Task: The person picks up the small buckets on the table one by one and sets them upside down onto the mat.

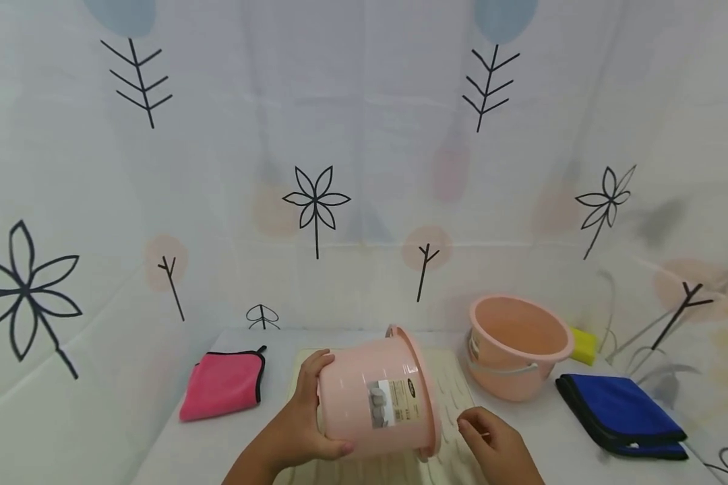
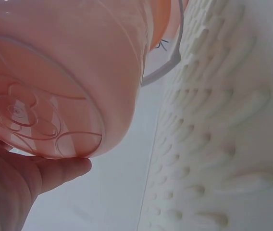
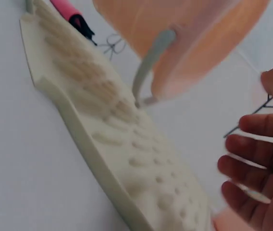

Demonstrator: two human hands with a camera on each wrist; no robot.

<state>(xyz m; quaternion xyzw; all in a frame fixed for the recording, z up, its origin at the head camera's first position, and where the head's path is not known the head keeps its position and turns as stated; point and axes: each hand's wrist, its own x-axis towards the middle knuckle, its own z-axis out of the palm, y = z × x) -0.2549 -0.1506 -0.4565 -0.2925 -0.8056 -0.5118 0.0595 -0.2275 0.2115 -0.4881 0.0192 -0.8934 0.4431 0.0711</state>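
Note:
My left hand (image 1: 297,421) grips a pink plastic bucket (image 1: 370,377) round its base, thumb low and fingers over the far side. The bucket is tipped on its side above a cream washboard (image 1: 451,387), its mouth facing right and a label on its wall. A flower pattern marks the bucket's base (image 2: 16,110) in the left wrist view. Just right of the rim is my right hand (image 1: 497,448), apart from the bucket, its fingers loosely curled round nothing. In the right wrist view the grey handle (image 3: 148,62) hangs towards the washboard (image 3: 146,154).
A second bucket (image 1: 503,377), orange-pink, stands upright at the back right. Behind it shows a yellow block (image 1: 584,346). A folded blue cloth (image 1: 621,407) lies at the right, a folded pink cloth (image 1: 224,386) at the left. A patterned curtain (image 1: 364,135) hangs behind the white table (image 1: 170,451).

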